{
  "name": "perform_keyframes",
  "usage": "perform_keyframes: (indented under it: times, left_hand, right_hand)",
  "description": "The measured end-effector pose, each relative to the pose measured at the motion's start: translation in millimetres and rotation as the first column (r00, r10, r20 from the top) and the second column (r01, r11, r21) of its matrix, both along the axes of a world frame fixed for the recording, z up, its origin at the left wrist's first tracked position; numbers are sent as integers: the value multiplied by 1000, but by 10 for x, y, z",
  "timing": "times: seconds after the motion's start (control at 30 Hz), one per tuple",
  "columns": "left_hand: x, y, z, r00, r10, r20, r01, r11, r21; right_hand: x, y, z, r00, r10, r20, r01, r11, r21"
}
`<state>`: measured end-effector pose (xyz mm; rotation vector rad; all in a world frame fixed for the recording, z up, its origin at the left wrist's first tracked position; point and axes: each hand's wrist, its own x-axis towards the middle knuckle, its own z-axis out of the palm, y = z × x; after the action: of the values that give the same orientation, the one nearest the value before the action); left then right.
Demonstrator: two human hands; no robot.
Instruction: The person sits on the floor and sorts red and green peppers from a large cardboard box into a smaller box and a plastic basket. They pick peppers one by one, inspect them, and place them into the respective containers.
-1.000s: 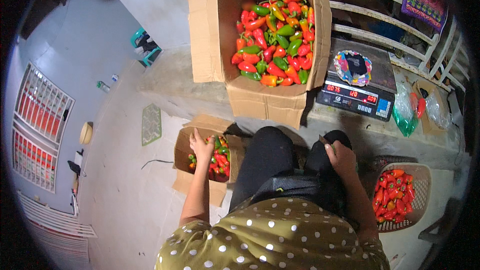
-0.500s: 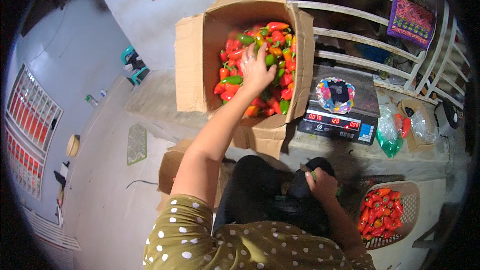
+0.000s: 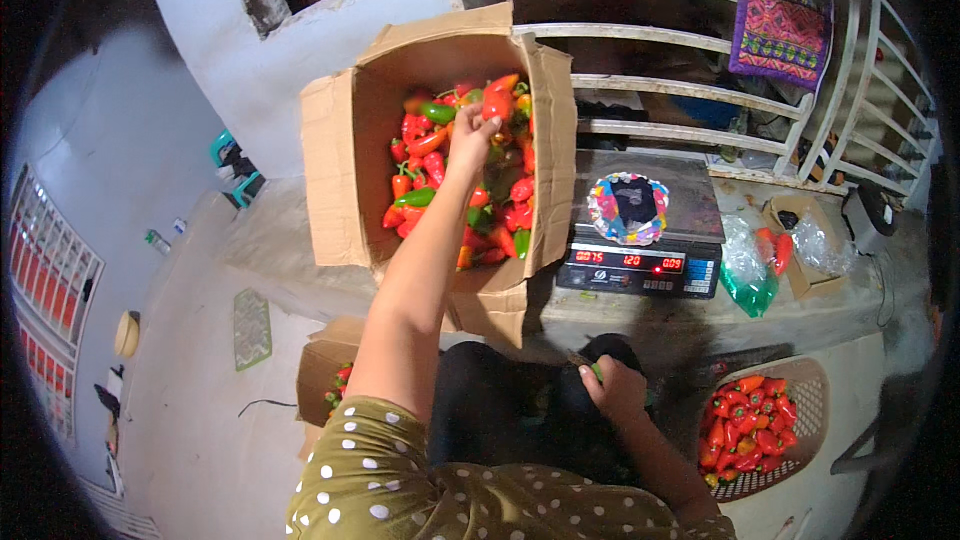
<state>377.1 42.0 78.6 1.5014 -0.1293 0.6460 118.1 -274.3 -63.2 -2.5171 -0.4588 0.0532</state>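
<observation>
A big open cardboard box (image 3: 328, 175) holds red, green and orange peppers (image 3: 428, 162). Over its far right part, my left hand (image 3: 470, 140) has its fingers closed on a red pepper (image 3: 497, 105), held above the others. Close to my knee, my right hand (image 3: 618, 395) is closed around a small tool (image 3: 578, 358) with a dark blade-like tip. Something green shows at its thumb; whether it belongs to the tool I cannot tell.
A scale (image 3: 640, 270) with a colourful fabric ring (image 3: 628, 210) stands right of the box. Plastic bags (image 3: 748, 265) lie farther right. A basket (image 3: 815, 410) of red peppers sits at lower right, a smaller cardboard box (image 3: 318, 365) at lower left. White railings (image 3: 640, 35) run behind.
My left hand, earlier spread over the peppers, now grips a red one and has lifted it. The view has shifted, so the box appears farther left. My right hand keeps its grip.
</observation>
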Motion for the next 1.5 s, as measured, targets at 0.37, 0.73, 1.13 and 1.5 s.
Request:
perform_keyframes:
  times: [0.37,0.73,1.13,1.5]
  left_hand:
    - [-2198,38,-455,696,-595,402,518,28,-855]
    - [-2840,-357,-625,684,-587,433,260,-358,-897]
    - [-3057,-423,-450,677,-679,285,409,26,-912]
    - [-3157,-534,-690,794,-580,-179,354,682,-641]
  right_hand:
    - [-45,67,-96,988,-7,157,-1,998,57]
    - [-56,11,-136,983,9,182,15,992,-125]
    - [-67,49,-74,994,-24,107,33,997,-76]
    - [4,37,-86,999,-31,26,28,992,122]
